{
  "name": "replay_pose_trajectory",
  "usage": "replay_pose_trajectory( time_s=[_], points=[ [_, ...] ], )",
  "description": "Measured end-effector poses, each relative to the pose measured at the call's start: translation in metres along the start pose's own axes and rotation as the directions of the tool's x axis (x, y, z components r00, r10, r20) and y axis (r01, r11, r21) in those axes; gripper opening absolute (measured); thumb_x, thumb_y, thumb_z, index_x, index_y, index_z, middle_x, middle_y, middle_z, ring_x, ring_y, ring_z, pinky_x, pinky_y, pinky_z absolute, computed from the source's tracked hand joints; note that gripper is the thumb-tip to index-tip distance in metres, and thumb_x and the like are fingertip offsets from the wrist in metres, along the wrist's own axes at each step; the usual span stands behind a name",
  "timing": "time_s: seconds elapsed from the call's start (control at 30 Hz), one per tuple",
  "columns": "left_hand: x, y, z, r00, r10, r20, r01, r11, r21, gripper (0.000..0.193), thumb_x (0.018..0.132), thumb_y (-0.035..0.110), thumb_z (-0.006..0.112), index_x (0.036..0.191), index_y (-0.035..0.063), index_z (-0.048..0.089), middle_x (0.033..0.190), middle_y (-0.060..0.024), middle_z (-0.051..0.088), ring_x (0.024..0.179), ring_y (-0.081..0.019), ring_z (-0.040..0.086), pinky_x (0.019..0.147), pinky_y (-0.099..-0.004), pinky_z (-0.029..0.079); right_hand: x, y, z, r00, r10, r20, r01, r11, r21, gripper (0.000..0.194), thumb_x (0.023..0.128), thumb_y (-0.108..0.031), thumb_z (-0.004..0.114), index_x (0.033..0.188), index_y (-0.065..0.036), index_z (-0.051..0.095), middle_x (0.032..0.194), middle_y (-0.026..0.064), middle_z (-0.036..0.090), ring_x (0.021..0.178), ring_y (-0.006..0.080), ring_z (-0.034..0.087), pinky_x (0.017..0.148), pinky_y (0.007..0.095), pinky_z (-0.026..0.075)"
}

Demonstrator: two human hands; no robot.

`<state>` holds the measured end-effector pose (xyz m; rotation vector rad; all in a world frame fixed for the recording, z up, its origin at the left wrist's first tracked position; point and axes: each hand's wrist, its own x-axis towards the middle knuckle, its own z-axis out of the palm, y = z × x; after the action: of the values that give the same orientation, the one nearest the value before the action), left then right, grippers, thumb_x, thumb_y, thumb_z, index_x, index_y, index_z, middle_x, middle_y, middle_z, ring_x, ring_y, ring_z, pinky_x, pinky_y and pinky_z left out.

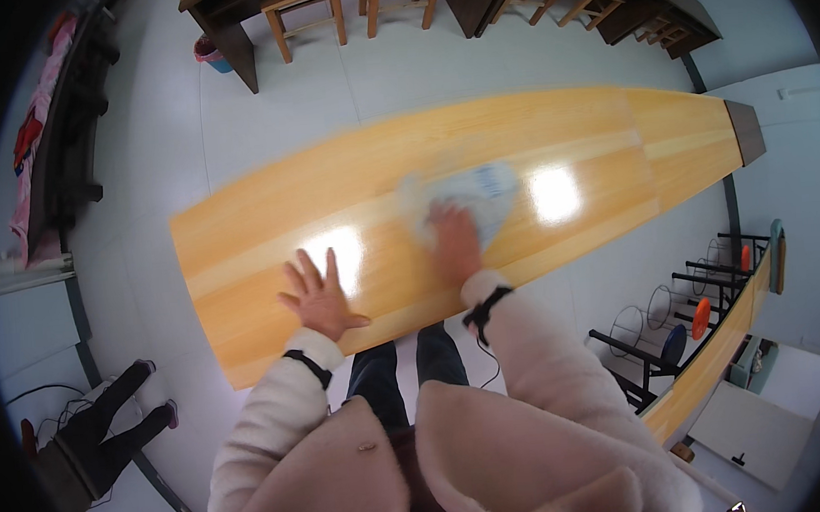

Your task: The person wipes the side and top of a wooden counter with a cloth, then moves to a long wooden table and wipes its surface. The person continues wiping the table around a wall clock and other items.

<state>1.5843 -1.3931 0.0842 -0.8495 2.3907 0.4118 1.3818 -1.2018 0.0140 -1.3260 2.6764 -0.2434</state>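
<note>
Before me stretches a long wooden tabletop (396,264) with a glossy, light yellow surface. My left hand (319,301) rests on it near the close edge, fingers spread, holding nothing. Further right, my right hand (455,238) presses down on a pale cloth (494,186) with blue marks, lying against the tabletop. Hand and cloth are blurred, so whether the fingers grip the cloth cannot be told. Dark straps circle both of my wrists over the fleecy sleeves.
Wooden stools (304,14) stand by dark desks beyond the table. A lined bin (213,54) sits at a desk's left end. Another person (101,434) stands at lower left. Round stools, one with an orange seat (701,318), are beside another table at right.
</note>
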Motion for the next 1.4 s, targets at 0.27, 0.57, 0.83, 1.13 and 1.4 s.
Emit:
replay_pose_trajectory(
  time_s=[0.27,0.57,0.83,1.13,1.4],
  points=[
    [0.018,-0.025,-0.023,0.977,-0.106,0.183,0.091,0.992,0.085,0.171,0.044,0.056,0.1,0.165,0.025,-0.016,0.164,-0.0328,-0.027,0.149,-0.0618,-0.02,0.106,-0.0853,0.017,0.025,0.041,-0.027,0.988,-0.032,0.151,0.002,0.981,0.192,0.07,0.08,-0.031,0.079,0.144,-0.014,0.058,0.152,0.0203,0.048,0.142,0.043,0.041,0.118,0.0562,0.032],
    [0.023,-0.029,-0.022,0.977,-0.089,0.196,0.078,0.995,0.062,0.172,0.043,0.056,0.101,0.165,0.0251,-0.017,0.163,-0.0328,-0.029,0.148,-0.0619,-0.023,0.104,-0.0876,0.015,0.01,-0.066,0.005,0.887,-0.453,0.096,0.413,0.867,0.278,0.065,0.076,-0.023,0.078,0.139,-0.014,0.062,0.14,0.0189,0.059,0.132,0.0421,0.05,0.115,0.0579,0.034],
    [0.026,-0.03,-0.014,0.976,-0.112,0.189,0.105,0.993,0.048,0.169,0.044,0.054,0.101,0.166,0.0237,-0.012,0.164,-0.0333,-0.026,0.147,-0.0626,-0.023,0.104,-0.0881,0.012,0.138,0.022,-0.016,0.919,0.134,-0.371,-0.113,0.991,0.077,0.058,0.085,-0.022,0.075,0.136,-0.001,0.06,0.14,0.0197,0.06,0.133,0.042,0.049,0.114,0.054,0.036],
    [0.033,-0.022,-0.019,0.95,-0.172,0.259,0.142,0.981,0.131,0.167,0.046,0.058,0.099,0.166,0.0222,-0.011,0.165,-0.0331,-0.024,0.147,-0.0622,-0.024,0.106,-0.0867,0.01,0.112,-0.03,-0.013,0.846,-0.491,-0.208,0.528,0.72,0.451,0.057,0.083,-0.013,0.072,0.139,-0.01,0.06,0.146,0.0158,0.056,0.137,0.041,0.047,0.113,0.0532,0.037],
    [0.029,-0.025,-0.014,0.965,-0.16,0.206,0.141,0.985,0.103,0.169,0.044,0.058,0.099,0.166,0.021,-0.012,0.165,-0.0329,-0.025,0.147,-0.0634,-0.023,0.105,-0.0868,0.012,0.18,-0.017,0.004,0.988,0.001,-0.158,0.035,0.974,0.225,0.061,0.084,-0.023,0.075,0.14,-0.008,0.057,0.152,0.0143,0.05,0.138,0.0389,0.045,0.116,0.0517,0.033]
  ],
)
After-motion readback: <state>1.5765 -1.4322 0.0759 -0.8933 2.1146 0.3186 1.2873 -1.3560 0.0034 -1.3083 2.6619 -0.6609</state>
